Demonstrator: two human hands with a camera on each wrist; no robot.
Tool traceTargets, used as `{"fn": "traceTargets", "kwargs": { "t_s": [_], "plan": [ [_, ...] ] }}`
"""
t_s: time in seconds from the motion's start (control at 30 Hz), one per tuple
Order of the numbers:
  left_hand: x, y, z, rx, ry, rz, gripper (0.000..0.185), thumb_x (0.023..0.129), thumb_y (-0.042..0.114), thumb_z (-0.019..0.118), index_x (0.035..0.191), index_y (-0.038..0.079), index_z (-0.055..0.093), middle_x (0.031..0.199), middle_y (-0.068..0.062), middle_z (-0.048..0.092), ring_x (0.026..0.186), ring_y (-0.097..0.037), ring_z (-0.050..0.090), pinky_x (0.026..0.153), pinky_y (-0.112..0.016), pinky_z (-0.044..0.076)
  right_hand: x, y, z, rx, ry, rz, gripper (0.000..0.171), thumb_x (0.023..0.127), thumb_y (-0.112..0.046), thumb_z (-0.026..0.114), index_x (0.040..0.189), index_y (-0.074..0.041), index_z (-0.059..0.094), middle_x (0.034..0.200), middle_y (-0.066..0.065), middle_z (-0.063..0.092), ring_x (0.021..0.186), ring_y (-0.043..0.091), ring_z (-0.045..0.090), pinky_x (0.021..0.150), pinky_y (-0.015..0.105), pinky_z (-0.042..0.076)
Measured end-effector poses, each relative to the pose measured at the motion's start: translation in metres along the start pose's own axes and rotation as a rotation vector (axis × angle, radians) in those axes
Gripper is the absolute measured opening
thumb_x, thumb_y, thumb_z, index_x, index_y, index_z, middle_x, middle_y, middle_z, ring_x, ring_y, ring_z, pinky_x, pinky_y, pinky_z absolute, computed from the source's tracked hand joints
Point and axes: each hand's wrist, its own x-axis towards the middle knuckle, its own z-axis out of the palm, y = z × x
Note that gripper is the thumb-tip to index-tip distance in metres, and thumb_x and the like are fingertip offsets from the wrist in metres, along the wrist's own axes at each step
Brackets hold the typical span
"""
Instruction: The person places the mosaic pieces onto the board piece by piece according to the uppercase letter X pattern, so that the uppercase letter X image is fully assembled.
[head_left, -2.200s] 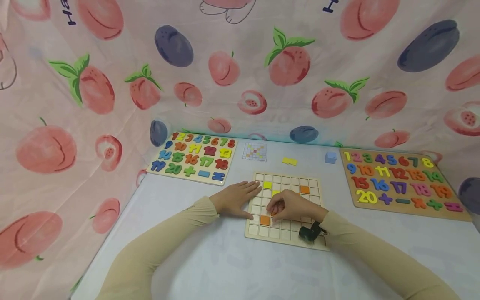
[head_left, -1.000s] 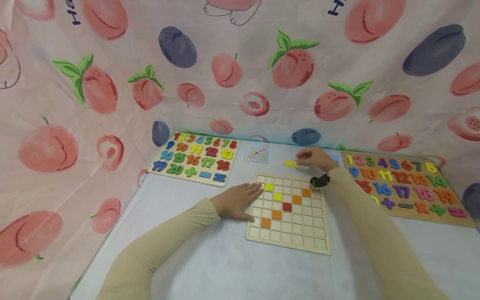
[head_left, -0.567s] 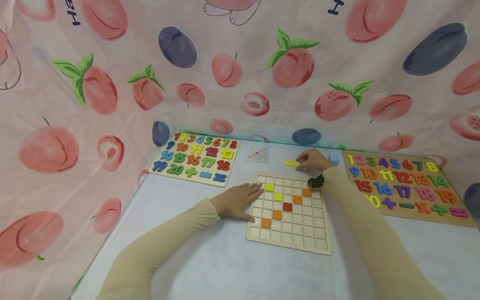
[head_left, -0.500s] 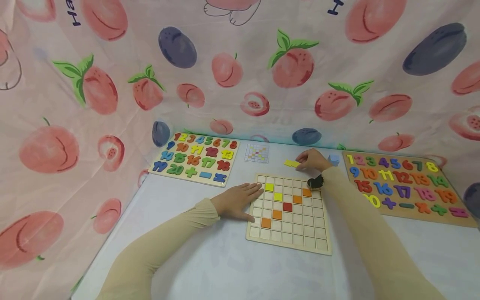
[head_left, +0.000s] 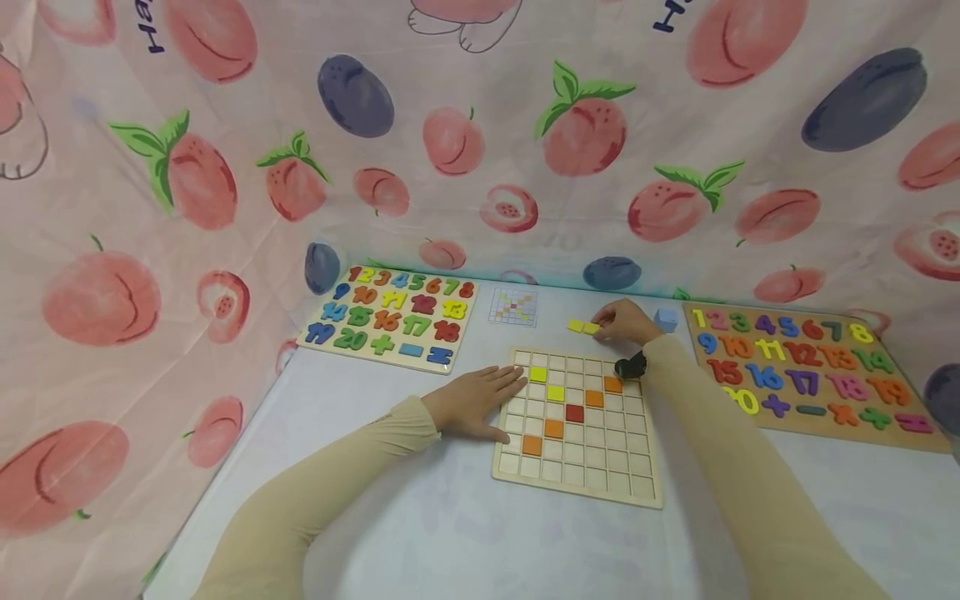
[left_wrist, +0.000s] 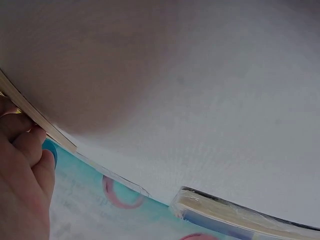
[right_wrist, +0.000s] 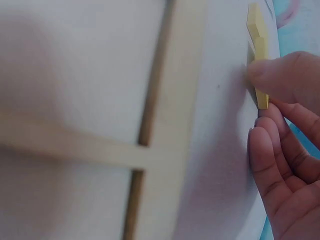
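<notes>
the left hand (head_left: 474,402) lies flat with straight fingers against the wooden grid board (head_left: 577,483), apparently steadying it, while the right hand (head_left: 624,322) pinches a yellow square tile (head_left: 592,327) lying on the table (head_left: 420,542) just beyond the board.

The grid board (head_left: 577,467) looked like pale unfinished wood, matt, with thin raised slats. Its coloured squares (head_left: 574,412) and the loose yellow tiles (head_left: 582,327) seemed matt painted wood, flat-edged in the right wrist view. The tabletop (head_left: 450,533) wore a smooth white covering with a faint sheen. Both number boards (head_left: 390,315) had wooden bases and satin painted digits. The backdrop (head_left: 480,150) was soft printed cloth, slightly creased. The sleeves (head_left: 315,492) were matt beige knit.
</notes>
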Motion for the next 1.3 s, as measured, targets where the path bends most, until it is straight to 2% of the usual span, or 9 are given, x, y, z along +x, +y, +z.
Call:
{"fn": "traceTargets", "kwargs": {
  "t_s": [0.23, 0.43, 0.63, 0.8, 1.2, 1.3],
  "plan": [
    [0.001, -0.001, 0.002, 0.003, 0.003, 0.001, 0.095, 0.084, 0.071, 0.042, 0.152, 0.014, 0.008, 0.160, -0.003, 0.008, 0.148, -0.017, 0.008, 0.121, -0.032, 0.013, -0.001, 0.007, -0.003, -0.023, 0.003, -0.010, 0.029, 0.077, -0.008, 0.072, 0.102, 0.005, 0.067, 0.090, 0.015, 0.065, 0.079, 0.020, 0.055, 0.073, 0.029, 0.048],
    [0.001, -0.001, 0.003, -0.006, -0.001, 0.001, 0.096, 0.084, 0.070, 0.043, 0.152, 0.013, 0.009, 0.160, -0.004, 0.007, 0.148, -0.018, 0.008, 0.121, -0.032, 0.013, -0.010, 0.013, -0.008, 0.020, -0.020, -0.038, 0.029, 0.077, -0.010, 0.073, 0.101, 0.003, 0.066, 0.089, 0.012, 0.066, 0.077, 0.016, 0.057, 0.069, 0.024, 0.049],
    [0.002, -0.002, 0.004, 0.011, 0.011, 0.007, 0.096, 0.084, 0.070, 0.043, 0.152, 0.012, 0.009, 0.160, -0.005, 0.008, 0.148, -0.018, 0.009, 0.121, -0.032, 0.013, -0.035, 0.012, -0.011, 0.046, -0.045, -0.116, 0.026, 0.079, -0.008, 0.072, 0.102, 0.002, 0.066, 0.089, 0.013, 0.065, 0.078, 0.014, 0.058, 0.072, 0.027, 0.052],
    [0.003, -0.002, 0.005, 0.019, 0.014, 0.011, 0.096, 0.084, 0.071, 0.042, 0.152, 0.012, 0.009, 0.160, -0.005, 0.009, 0.148, -0.018, 0.009, 0.121, -0.032, 0.013, -0.055, 0.008, -0.009, 0.032, -0.067, -0.166, 0.024, 0.078, -0.011, 0.074, 0.099, -0.001, 0.067, 0.083, 0.009, 0.065, 0.074, 0.012, 0.057, 0.069, 0.023, 0.051],
    [0.001, -0.001, 0.002, 0.001, 0.011, 0.011, 0.096, 0.084, 0.071, 0.043, 0.152, 0.011, 0.010, 0.160, -0.005, 0.009, 0.148, -0.019, 0.009, 0.121, -0.033, 0.013, -0.108, -0.014, 0.015, 0.077, -0.160, -0.293, 0.025, 0.075, -0.007, 0.076, 0.097, -0.002, 0.066, 0.080, 0.005, 0.062, 0.071, 0.009, 0.053, 0.064, 0.020, 0.050],
    [0.001, -0.001, 0.002, 0.007, 0.012, 0.012, 0.096, 0.084, 0.071, 0.042, 0.152, 0.011, 0.010, 0.160, -0.005, 0.009, 0.148, -0.019, 0.009, 0.121, -0.032, 0.014, -0.117, -0.016, 0.022, 0.079, -0.180, -0.295, 0.025, 0.074, -0.008, 0.077, 0.097, -0.003, 0.066, 0.081, 0.003, 0.061, 0.071, 0.008, 0.053, 0.064, 0.019, 0.049]
  ]
}}
